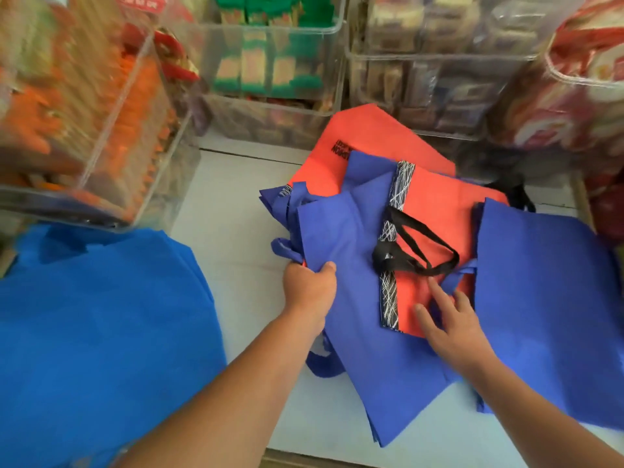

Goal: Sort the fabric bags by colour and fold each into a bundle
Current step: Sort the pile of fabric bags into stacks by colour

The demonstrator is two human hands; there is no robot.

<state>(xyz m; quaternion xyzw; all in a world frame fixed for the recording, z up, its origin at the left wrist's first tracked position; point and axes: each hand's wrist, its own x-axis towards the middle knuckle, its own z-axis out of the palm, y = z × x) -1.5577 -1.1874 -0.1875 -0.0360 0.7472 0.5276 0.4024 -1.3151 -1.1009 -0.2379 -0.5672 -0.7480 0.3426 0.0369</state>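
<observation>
On the white tabletop (233, 204), right in front of the person, two hands work on a pile of bags. The left hand (309, 285) is curled tight on the left edge of the purple-blue bags (341, 251), with the thumb on top and the fingers tucked under. Its arm reaches straight forward from below.

The right hand (452, 319) is flat and spread wide, and it holds nothing. Its fingers (439, 293) are straight and press down on the red bag (435, 204) and on a purple-blue strap lying there. The tip of the pointing finger is just beside the black handle (422, 231). The right arm comes in from the lower right.

The hands are apart, with a black strip with white lines (390, 292) between them. The red bag lies on top of the purple-blue bags.

Another purple-blue bag (547, 298) lies flat to the right of the right hand. A second red bag (364, 136) sits past both hands, partly under the pile. A big bright blue cloth (101, 332) lies to the left of the left hand. Clear boxes (270, 96) full of blurry packets stand beyond the hands.
</observation>
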